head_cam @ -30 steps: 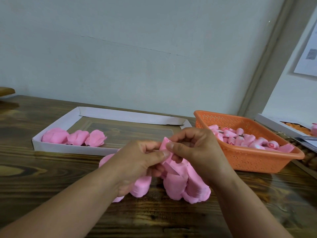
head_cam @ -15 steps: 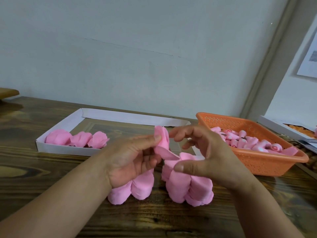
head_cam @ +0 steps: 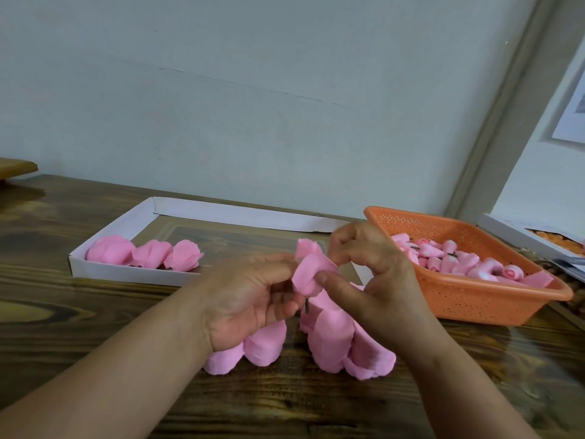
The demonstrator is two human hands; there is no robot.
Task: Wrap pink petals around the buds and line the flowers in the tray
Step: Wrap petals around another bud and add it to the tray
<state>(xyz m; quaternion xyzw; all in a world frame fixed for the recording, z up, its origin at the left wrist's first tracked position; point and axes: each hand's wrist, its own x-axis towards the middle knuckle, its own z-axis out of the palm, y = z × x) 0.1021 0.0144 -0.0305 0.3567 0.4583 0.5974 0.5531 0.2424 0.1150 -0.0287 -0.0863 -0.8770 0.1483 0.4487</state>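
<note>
Soft, even daylight, faint shadows, slight blur, wide-angle bending at edges.

Pale wall (head_cam: 253, 90) (cracked) behind dark wooden table (head_cam: 47, 312).

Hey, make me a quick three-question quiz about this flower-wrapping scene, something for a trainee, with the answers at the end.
1. How many finished flowers lie in the white tray?
2. True or false: the orange basket with the buds stands on the left-hand side of the table.
3. Multiple choice: the petal being wrapped is held by A) the left hand alone, B) the right hand alone, C) both hands.

Key
1. Three, in a row at the tray's left end.
2. False; it stands on the right.
3. C; a loose petal pile lies beneath the hands.
</note>
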